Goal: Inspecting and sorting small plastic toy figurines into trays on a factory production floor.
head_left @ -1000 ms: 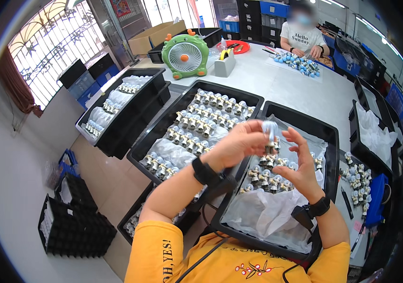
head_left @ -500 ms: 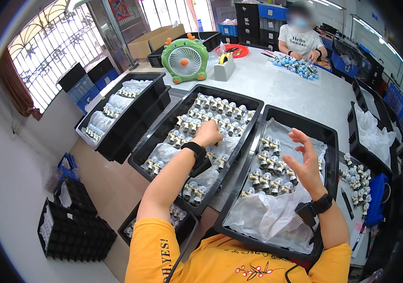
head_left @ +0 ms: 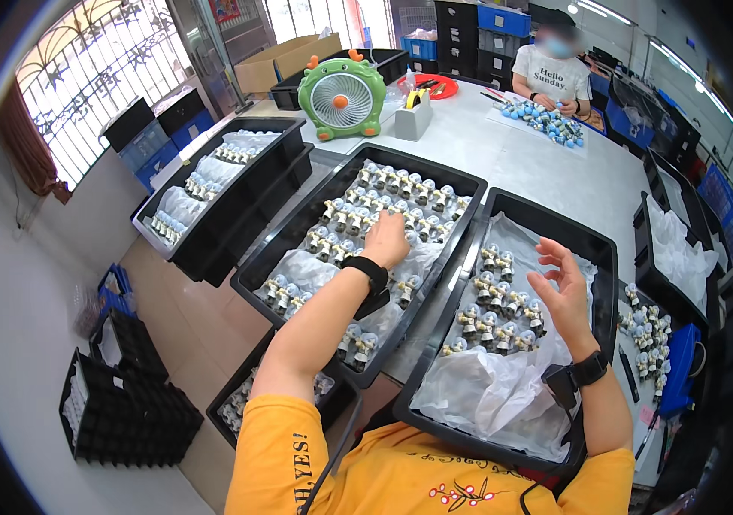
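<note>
My left hand [head_left: 386, 243] reaches into the left black tray [head_left: 257, 276] and rests palm down on the rows of small grey-white figurines [head_left: 384, 202]; whether it grips one is hidden under the hand. My right hand [head_left: 562, 287] hovers empty, fingers spread, above the right black tray [head_left: 607, 257], beside a smaller group of figurines [head_left: 495, 305] standing on white plastic sheet [head_left: 487, 390]. Both wrists wear black watch-like bands.
A stack of black trays with more figurines [head_left: 212, 184] stands at the left. A green desk fan [head_left: 341, 96] and a tape dispenser [head_left: 414, 116] sit at the back. A person in white [head_left: 551, 73] works on blue items across the table. Black crates [head_left: 122, 403] lie on the floor.
Both hands were together over the right tray holding a small piece. My left hand has moved left into the left tray; my right hand has opened and stays over the right tray.
</note>
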Demonstrator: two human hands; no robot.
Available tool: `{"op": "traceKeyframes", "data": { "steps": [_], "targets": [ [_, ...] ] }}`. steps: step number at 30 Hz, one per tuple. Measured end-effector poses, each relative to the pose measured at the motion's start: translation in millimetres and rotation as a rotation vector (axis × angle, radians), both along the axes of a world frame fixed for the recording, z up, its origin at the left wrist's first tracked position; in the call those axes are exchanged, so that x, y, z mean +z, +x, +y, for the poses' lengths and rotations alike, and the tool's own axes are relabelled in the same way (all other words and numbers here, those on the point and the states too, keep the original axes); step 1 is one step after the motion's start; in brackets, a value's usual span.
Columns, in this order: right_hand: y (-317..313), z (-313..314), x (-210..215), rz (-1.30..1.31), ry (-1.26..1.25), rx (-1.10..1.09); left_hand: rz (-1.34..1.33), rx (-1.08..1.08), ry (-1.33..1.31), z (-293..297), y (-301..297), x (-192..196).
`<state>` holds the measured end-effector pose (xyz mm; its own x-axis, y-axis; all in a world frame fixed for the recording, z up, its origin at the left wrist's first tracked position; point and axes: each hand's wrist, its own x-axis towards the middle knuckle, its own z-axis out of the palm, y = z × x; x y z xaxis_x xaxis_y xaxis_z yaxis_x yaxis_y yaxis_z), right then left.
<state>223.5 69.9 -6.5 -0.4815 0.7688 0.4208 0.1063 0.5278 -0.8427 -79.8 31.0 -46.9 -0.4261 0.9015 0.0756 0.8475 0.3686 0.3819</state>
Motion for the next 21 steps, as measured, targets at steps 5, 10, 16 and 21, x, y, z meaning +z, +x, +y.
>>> {"op": "traceKeyframes", "data": {
  "steps": [5, 10, 16, 21],
  "targets": [
    [0, -1, -2, -0.035, -0.013, -0.004, 0.071, -0.033, -0.012, 3, -3, -4],
    [-3, 2, -12, -0.081, -0.001, 0.001, 0.069, -0.025, 0.013, -1, 5, -3],
    [-2, 5, -18, -0.146, -0.018, 0.011, 0.044, -0.043, 0.043, 3, -2, -12],
    [-4, 6, -19, -0.168, -0.016, -0.006, -0.04, -0.022, 0.061, 1, -6, -7]
  ]
}}
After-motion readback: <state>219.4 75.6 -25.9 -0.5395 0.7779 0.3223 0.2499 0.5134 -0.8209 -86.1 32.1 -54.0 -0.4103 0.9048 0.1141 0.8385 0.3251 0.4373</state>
